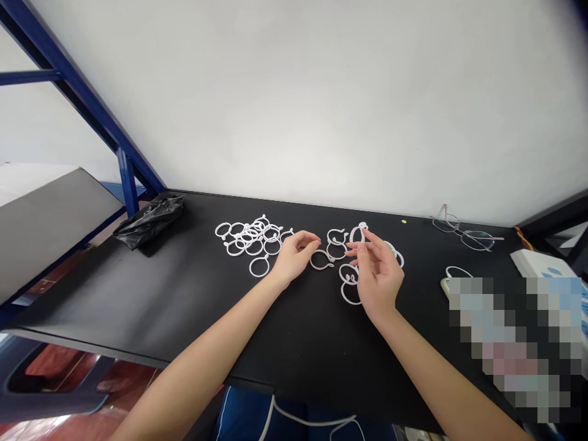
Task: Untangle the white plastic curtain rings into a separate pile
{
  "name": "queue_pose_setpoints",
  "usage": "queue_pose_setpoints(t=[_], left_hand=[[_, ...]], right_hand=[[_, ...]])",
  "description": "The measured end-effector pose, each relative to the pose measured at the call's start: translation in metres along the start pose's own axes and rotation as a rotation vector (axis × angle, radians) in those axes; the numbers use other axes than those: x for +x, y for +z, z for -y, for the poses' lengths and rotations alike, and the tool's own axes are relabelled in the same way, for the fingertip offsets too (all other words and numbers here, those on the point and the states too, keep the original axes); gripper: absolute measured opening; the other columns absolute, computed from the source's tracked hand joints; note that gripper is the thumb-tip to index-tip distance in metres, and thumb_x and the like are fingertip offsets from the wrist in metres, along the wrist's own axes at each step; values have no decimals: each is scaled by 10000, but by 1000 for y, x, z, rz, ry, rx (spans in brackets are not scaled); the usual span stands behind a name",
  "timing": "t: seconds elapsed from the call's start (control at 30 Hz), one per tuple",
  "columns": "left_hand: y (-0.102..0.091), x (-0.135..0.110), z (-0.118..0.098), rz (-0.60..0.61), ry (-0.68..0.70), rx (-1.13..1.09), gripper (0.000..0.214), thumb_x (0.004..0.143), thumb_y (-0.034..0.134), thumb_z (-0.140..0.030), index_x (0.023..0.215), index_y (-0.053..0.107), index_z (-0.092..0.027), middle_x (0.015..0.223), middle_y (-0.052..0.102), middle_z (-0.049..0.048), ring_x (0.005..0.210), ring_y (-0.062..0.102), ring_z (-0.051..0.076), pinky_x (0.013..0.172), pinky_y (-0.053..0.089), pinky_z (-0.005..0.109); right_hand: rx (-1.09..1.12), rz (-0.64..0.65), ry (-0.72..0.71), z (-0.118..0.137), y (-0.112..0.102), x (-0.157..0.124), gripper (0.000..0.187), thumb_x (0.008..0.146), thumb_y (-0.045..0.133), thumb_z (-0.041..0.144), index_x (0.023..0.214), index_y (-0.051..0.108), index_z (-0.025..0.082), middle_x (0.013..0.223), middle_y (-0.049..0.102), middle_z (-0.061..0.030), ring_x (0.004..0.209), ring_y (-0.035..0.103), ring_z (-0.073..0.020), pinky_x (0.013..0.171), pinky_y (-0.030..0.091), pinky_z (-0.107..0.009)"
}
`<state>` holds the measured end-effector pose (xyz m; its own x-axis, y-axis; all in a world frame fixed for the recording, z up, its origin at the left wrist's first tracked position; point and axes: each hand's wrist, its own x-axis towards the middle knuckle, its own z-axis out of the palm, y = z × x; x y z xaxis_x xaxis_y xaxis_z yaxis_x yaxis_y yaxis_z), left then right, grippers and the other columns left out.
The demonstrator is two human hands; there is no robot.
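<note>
White plastic curtain rings with small eyelets lie on the black tabletop. A heap of them (254,231) is to the left of my left hand (296,254). That hand has its thumb and forefinger pinched together, with nothing visible at the tips. Just below those fingertips is a single ring (313,264). My right hand (380,269) pinches another ring (352,236) near its eyelet, between forefinger and thumb. Several more rings (337,250) sit around the right hand, some partly hidden behind its fingers and palm.
A crumpled black plastic bag (149,222) lies at the far left, beside a blue metal frame (127,180). Eyeglasses (478,240) rest at the back right. A white box (546,266) and a blurred-out item (514,349) occupy the right side. The white wall (294,110) borders the back edge.
</note>
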<state>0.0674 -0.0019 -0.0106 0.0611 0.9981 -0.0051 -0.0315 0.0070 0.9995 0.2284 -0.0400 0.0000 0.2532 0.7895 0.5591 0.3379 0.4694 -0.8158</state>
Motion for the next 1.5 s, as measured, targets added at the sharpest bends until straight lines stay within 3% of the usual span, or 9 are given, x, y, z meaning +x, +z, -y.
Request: queue_pose_setpoints(t=[0.07, 0.23, 0.4, 0.57, 0.7, 0.83, 1.07, 1.23, 1.5], left_hand=[[0, -1, -1, 26, 5, 5, 124, 816, 665, -259, 870, 665, -147, 918, 686, 53, 907, 636, 170, 868, 499, 318], [3, -7, -9, 252, -133, -263, 230, 843, 657, -372, 923, 663, -157, 1063, 679, 77, 1116, 597, 217, 1005, 457, 399], [2, -7, -9, 235, -108, -318, 240, 830, 688, -372, 920, 660, -152, 1033, 688, 72, 1095, 615, 210, 1045, 426, 419], [1, -6, -7, 244, -74, -355, 330, 819, 714, -345, 1080, 633, -159, 1092, 680, 95, 1069, 631, 214, 1040, 422, 435], [1, -6, -7, 282, -49, -304, 471, 778, 763, -324, 1198, 604, -183, 1217, 627, 125, 1098, 616, 239, 1008, 438, 431], [-1, -7, -8, 370, -11, -252, 429, 749, 788, -311, 1130, 651, -171, 1214, 632, 127, 1083, 622, 260, 931, 489, 403], [-5, -7, -13, 384, 39, -210, 385, 765, 770, -306, 1114, 689, -166, 1178, 669, 121, 1040, 643, 250, 920, 499, 403], [-8, -7, -18, 377, 42, -196, 406, 720, 800, -280, 1099, 710, -165, 1127, 693, 115, 1082, 635, 273, 940, 500, 426], [-7, -7, -13, 434, 67, -146, 364, 703, 815, -289, 1029, 731, -150, 1040, 723, 103, 1046, 657, 267, 932, 508, 397]], right_hand=[[3, 2, -6, 0, 0, 0, 283, 935, 573, 285, 1201, 630, 203, 897, 720, -60, 727, 705, -185, 633, 598, -333], [14, 9, 3, 0, 0, 0, 283, 936, 572, 275, 1203, 615, 194, 910, 719, -67, 743, 705, -185, 637, 592, -326], [50, 44, 40, 0, 0, -1, 275, 924, 593, 299, 1182, 584, 205, 847, 705, -45, 719, 695, -178, 603, 587, -300], [56, 205, 97, -2, 2, -4, 309, 920, 592, 324, 1202, 524, 218, 856, 711, -44, 725, 700, -187, 589, 580, -293], [-27, 325, 3, -4, 2, -6, 170, 902, 611, 311, 1016, 519, 223, 832, 716, -33, 615, 664, -158, 545, 540, -269], [-113, 409, -56, -2, 3, -6, 99, 893, 613, 274, 902, 528, 224, 788, 700, -10, 531, 605, -123, 510, 495, -245], [-81, 394, -92, 6, 2, -4, 48, 871, 608, 233, 912, 598, 210, 872, 688, -30, 661, 660, -150, 602, 551, -275], [-40, 325, -149, 7, -2, -3, 138, 914, 558, 215, 1032, 629, 218, 941, 681, -51, 786, 661, -174, 641, 571, -303], [-21, 315, -224, 5, 1, -4, 161, 890, 617, 188, 1032, 678, 237, 971, 640, -56, 711, 622, -150, 557, 564, -292]])
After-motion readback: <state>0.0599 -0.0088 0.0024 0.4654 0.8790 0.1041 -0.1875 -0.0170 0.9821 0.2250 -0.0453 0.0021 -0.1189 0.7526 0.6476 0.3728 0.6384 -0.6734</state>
